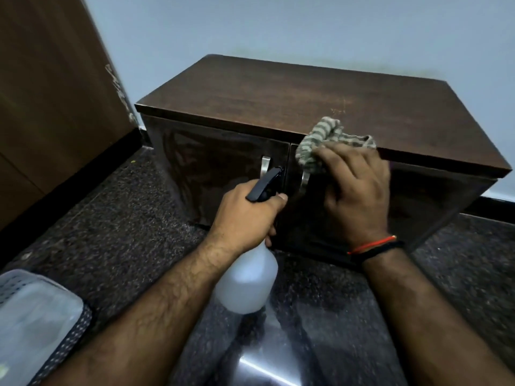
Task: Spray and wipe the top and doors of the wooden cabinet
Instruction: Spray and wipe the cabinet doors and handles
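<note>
While the left hand (pixel 245 215) keeps a closed grip around the neck of a translucent spray bottle (pixel 246 282), its dark nozzle (pixel 266 183) points at the seam between the two doors of the wooden cabinet (pixel 306 98). The bottle hangs low in front of the left door (pixel 217 168), close to its metal handle (pixel 264 165). The right hand (pixel 356 190) presses a striped cloth (pixel 324 140) against the upper part of the right door (pixel 418 207), its fingers (pixel 331 162) spread flat over the fabric, with the bunched end of the cloth riding up over the front edge of the cabinet top. The second handle (pixel 305 178) shows just left of that hand.

The cabinet stands on a dark speckled floor (pixel 125 218) against a pale wall (pixel 278 26).

The step in hand looks like wiping the right door. Whether the top is already done cannot be told, though it looks dull and faintly marked. The next move probably calls for sweeping the cloth across and down the glossy panel, working around the handle, then misting and wiping the left door.
</note>
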A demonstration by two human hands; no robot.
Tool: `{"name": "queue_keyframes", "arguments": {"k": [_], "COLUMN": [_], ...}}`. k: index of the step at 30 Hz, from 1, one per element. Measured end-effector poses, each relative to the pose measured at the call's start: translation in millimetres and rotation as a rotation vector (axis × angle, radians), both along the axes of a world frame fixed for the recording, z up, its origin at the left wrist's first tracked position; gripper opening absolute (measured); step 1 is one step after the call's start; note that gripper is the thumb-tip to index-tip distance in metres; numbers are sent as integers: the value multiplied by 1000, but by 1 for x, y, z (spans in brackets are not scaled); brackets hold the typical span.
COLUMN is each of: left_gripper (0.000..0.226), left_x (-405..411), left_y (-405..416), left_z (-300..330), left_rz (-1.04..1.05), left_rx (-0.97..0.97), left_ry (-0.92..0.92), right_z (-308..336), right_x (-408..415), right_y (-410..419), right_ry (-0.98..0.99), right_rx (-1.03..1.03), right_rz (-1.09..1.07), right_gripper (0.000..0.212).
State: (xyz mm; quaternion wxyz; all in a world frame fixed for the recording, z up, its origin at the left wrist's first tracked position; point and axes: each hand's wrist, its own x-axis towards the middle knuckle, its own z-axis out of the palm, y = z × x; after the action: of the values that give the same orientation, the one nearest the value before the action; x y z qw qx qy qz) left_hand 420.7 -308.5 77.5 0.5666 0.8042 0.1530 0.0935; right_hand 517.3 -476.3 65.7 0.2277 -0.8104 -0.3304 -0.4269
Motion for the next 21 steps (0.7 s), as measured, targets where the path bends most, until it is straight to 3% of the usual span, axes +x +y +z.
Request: {"name": "queue_keyframes", "arguments": {"k": [13,21], "left_gripper": [16,14], "left_x": [-20,-3], "left_y": [33,42], "left_z": [-40,-52], "left_rz": [78,91], "left_rx": [-3,12], "left_ry": [-30,-46], "right_z": [-78,-90], "right_x": [3,19], "right_y": [63,72], "right_ry": [115,26], "right_rx": [-75,-89], "right_rz": [-108,-175], "right_gripper": [55,48]}}
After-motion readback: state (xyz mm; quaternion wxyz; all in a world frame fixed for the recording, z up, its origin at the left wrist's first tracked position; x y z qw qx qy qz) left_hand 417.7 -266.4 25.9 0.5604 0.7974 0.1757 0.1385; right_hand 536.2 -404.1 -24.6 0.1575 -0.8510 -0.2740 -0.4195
